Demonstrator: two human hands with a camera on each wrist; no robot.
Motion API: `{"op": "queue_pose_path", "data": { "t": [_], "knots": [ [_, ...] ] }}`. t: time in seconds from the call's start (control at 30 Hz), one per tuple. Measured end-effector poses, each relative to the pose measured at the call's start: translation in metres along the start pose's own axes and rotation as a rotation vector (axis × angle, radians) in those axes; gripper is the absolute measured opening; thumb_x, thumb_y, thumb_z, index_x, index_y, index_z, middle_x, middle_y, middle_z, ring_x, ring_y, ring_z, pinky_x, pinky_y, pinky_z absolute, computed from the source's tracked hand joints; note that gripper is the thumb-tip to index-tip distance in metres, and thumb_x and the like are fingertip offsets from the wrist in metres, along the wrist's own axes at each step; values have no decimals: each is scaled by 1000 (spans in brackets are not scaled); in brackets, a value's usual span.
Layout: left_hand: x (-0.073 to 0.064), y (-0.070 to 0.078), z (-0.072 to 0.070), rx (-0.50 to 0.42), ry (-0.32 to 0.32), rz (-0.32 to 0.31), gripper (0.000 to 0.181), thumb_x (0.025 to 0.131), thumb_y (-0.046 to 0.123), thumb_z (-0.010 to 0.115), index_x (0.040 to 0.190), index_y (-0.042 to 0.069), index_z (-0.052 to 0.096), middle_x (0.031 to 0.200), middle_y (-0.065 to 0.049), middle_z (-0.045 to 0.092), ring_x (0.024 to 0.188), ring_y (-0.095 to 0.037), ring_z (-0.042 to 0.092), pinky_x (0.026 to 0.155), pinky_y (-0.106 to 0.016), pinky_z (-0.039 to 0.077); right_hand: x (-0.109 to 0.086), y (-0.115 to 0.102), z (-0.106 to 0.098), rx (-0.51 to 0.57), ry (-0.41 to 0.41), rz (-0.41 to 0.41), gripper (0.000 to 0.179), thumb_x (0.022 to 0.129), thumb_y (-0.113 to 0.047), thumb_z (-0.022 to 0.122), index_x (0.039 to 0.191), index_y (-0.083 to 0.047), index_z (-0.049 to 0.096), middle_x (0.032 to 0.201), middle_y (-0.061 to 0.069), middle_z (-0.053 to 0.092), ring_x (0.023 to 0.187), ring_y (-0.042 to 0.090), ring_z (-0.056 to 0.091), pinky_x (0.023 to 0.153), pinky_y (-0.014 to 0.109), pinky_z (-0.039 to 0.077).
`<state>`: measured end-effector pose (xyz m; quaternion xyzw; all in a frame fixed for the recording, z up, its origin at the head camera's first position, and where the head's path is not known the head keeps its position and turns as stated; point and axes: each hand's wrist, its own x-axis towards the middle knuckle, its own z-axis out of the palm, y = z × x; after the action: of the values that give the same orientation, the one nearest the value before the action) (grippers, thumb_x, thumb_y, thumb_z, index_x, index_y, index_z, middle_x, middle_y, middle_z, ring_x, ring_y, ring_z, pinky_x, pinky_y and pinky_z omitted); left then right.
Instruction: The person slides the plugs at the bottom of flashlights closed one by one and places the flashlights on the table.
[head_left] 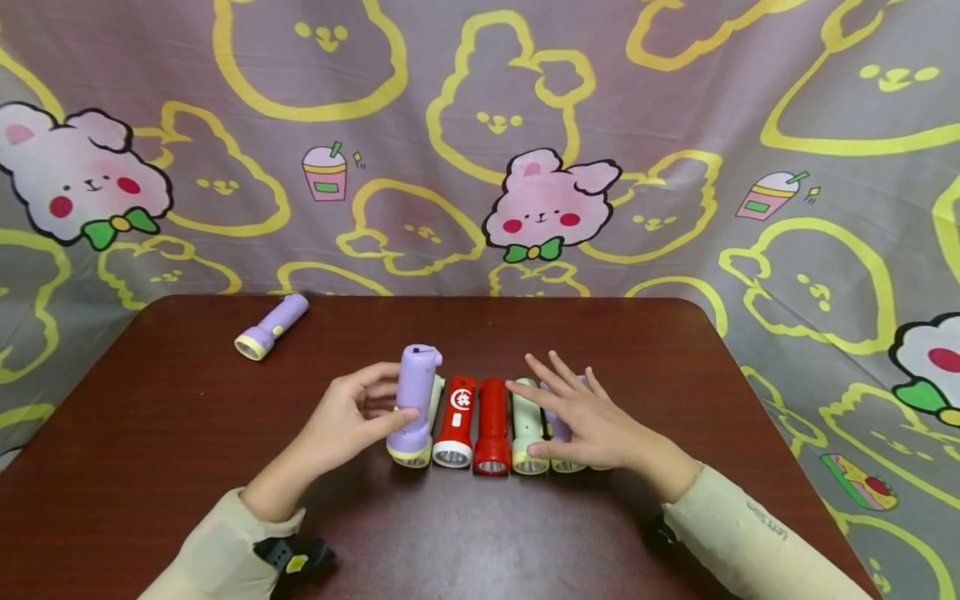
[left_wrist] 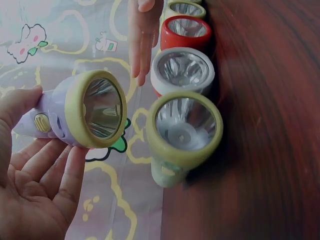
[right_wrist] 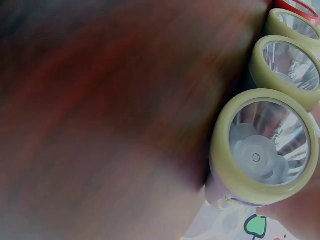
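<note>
My left hand (head_left: 348,412) grips a purple flashlight (head_left: 415,387) with a pale yellow rim. In the left wrist view that flashlight is up off the table, its lens facing the camera, beside a pale green flashlight (left_wrist: 185,135) at the row's left end. The row continues with a red flashlight with a white rim (head_left: 456,425), an all-red one (head_left: 492,429), another pale green one (head_left: 527,425) and a purple one (head_left: 566,450). My right hand (head_left: 592,421) spreads its fingers over the row's right end, partly hiding the flashlights there. Another yellow-rimmed flashlight (right_wrist: 262,145) fills the right wrist view's edge.
Apart from the row, a purple flashlight (head_left: 273,325) lies near the back left edge of the dark brown table (head_left: 150,433). A patterned cloth (head_left: 420,225) with cartoon animals hangs behind the table.
</note>
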<state>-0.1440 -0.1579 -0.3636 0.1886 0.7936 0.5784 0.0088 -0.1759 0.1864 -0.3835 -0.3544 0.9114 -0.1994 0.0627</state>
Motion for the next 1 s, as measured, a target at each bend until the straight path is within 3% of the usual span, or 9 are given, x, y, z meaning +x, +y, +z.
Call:
{"op": "queue_pose_path", "data": {
  "t": [0.33, 0.57, 1.0],
  "knots": [
    [0, -6, -14, 11, 28, -28, 39, 85, -2, 74, 121, -8, 60, 108, -28, 71, 90, -1, 68, 78, -22, 58, 2, 3, 2, -36, -30, -7, 82, 84, -68, 61, 155, -44, 26, 169, -4, 8, 155, 36, 4, 110, 79, 11],
    [-3, -13, -24, 81, 43, -76, 39, 86, 3, 75, 122, -6, 61, 109, -25, 72, 93, 3, 67, 77, -21, 57, 1, 4, 5, -45, -41, -19, 82, 84, -67, 61, 154, -42, 30, 168, 2, 13, 153, 43, 9, 108, 81, 13],
    [-2, -22, -33, 115, 20, -170, 43, 88, 9, 74, 125, -8, 59, 113, -26, 70, 91, 3, 67, 76, -21, 56, 2, 7, 8, -40, -78, -7, 81, 85, -69, 59, 155, -43, 28, 168, 5, 14, 154, 41, 8, 109, 80, 10]
  ]
}}
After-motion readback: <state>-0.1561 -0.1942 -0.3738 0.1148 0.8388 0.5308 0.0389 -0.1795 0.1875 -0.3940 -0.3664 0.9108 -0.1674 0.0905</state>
